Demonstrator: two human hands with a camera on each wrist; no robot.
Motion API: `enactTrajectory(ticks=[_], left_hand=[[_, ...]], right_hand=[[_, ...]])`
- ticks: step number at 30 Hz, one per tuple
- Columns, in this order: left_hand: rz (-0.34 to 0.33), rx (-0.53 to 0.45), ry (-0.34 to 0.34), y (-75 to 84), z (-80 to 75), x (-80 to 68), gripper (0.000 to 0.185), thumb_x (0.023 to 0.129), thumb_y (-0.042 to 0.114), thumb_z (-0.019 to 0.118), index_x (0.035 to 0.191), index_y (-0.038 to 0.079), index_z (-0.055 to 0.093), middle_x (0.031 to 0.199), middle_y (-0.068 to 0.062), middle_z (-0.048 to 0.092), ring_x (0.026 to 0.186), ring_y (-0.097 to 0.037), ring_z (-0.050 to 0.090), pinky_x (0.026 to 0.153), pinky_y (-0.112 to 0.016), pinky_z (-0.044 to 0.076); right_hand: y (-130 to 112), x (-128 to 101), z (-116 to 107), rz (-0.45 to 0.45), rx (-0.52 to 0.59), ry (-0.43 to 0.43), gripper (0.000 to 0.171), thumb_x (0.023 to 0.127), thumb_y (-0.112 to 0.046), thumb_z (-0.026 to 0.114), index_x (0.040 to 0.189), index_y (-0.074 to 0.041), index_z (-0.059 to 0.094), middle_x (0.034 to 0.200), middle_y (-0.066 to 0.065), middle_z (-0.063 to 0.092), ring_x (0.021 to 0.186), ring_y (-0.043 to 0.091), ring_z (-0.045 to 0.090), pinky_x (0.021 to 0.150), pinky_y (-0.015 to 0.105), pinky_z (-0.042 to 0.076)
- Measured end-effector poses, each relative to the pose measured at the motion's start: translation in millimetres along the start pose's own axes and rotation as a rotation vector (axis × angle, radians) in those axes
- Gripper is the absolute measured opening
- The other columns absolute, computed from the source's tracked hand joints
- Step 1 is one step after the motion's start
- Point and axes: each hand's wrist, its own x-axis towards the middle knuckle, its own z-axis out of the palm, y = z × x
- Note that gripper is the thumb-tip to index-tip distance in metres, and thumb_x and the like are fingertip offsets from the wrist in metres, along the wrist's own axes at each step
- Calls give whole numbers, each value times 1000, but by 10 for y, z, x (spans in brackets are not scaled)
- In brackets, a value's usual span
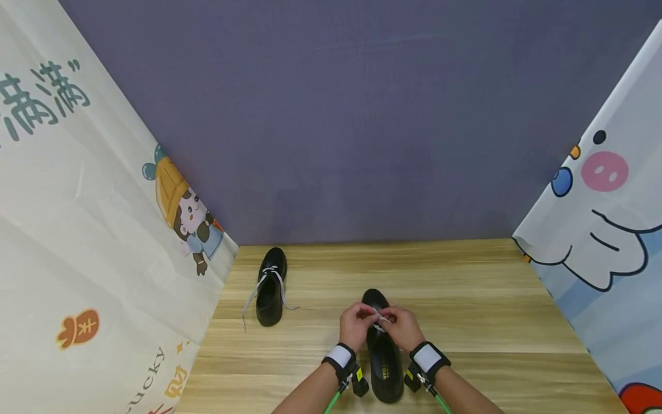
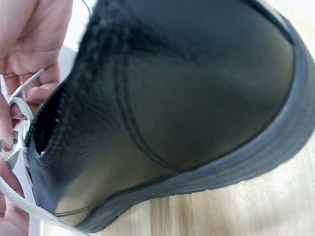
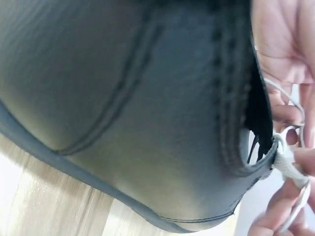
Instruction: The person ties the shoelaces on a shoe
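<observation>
You are in the middle of tying the lace (image 1: pixel 379 318) on the near shoe (image 1: pixel 383 356), which stands on the bench (image 1: pixel 465 322) right in front of you, toe pointing away. Your left hand (image 1: pixel 355 325) and right hand (image 1: pixel 400 326) meet over its lacing, both with curled fingers pinching the pale cord; the left wrist view shows a small loop of lace (image 2: pixel 19 110) held between fingertips beside the shoe's black leather side (image 2: pixel 162 113), and the right wrist view shows the lace (image 3: pixel 288 164) leaving the top eyelet and passing through your fingers (image 3: pixel 275 211). Whether a first knot is already cinched I cannot tell, since your knuckles cover the crossing in the head view. My reading is that the next move calls for keeping tension on both strands while you form or pass the loop, and drawing outward evenly so the knot seats against the tongue and does not slide loose. The second shoe (image 1: pixel 272 286) sits well apart, to the left and farther back, near the printed cloth (image 1: pixel 103 230); its own lace (image 1: pixel 251 299) trails loose across the wood. Another printed cloth (image 1: pixel 605 230) hangs on the right, and a purple wall (image 1: pixel 336 115) closes the back. Nothing lies between your hands and the shoe; the only hindrance I judge likely is the short, slippery cord slipping from your pinch.
</observation>
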Motion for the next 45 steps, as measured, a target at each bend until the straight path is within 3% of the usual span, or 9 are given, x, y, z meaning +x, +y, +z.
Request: enactTrajectory(ticks=[5, 9, 15, 20, 26, 31, 37, 45], left_hand=[[30, 55, -8, -14, -18, 1, 9, 82, 3, 80, 83, 6, 72, 83, 1, 70, 76, -5, 60, 69, -22, 49], [35, 59, -18, -1, -8, 6, 9, 83, 1, 79, 84, 6, 71, 84, 0, 70, 77, -4, 62, 69, -22, 50], [45, 44, -48, 17, 10, 10, 8, 85, -2, 75, 86, 4, 70, 86, -5, 72, 76, -6, 65, 68, -22, 52], [62, 71, -32, 12, 19, 26, 9, 84, -1, 77, 85, 5, 70, 83, -4, 71, 74, -6, 65, 66, -22, 52], [27, 82, -38, 62, 30, 49, 10, 83, 0, 78, 84, 4, 69, 82, -1, 70, 72, -5, 63, 65, -22, 52], [-30, 80, -47, 75, 35, 53, 10, 83, -1, 78, 84, 5, 69, 82, 1, 68, 73, -5, 61, 65, -22, 52], [-22, 99, -32, 65, 33, 69, 8, 82, 0, 78, 84, 3, 71, 80, 1, 69, 73, -5, 61, 66, -23, 51], [-80, 31, -61, 56, 22, 54, 5, 83, -2, 75, 88, -4, 72, 79, -3, 70, 70, -6, 63, 64, -22, 54]], right_hand=[[-3, 5, -11, -5, -17, -9, 11, 83, -1, 77, 93, -1, 76, 79, 3, 60, 71, 14, 49, 61, 26, 41], [20, 8, -4, 4, -4, -10, 13, 84, -1, 76, 97, -1, 75, 84, 3, 69, 73, 13, 58, 63, 27, 48], [55, 3, 12, 25, 89, -36, 24, 84, 6, 73, 106, 2, 63, 84, 4, 68, 77, 15, 62, 66, 27, 51], [117, 11, 21, 10, 179, -82, 39, 79, 10, 75, 111, 2, 54, 86, 4, 66, 77, 13, 59, 67, 24, 49], [175, 19, 22, -148, 96, -54, 40, 76, 12, 77, 107, -2, 56, 83, -1, 63, 73, 8, 55, 64, 26, 47], [213, -21, 39, -292, -8, 38, 33, 78, 8, 79, 100, -9, 62, 85, -4, 65, 76, 9, 60, 66, 31, 51], [289, -24, 56, -515, -146, 179, 30, 73, 6, 84, 91, -13, 69, 93, -1, 62, 88, 18, 60, 77, 37, 51], [304, -1, 51, -594, -244, 192, 29, 73, 4, 84, 87, -13, 66, 90, -2, 55, 87, 17, 52, 73, 35, 46]])
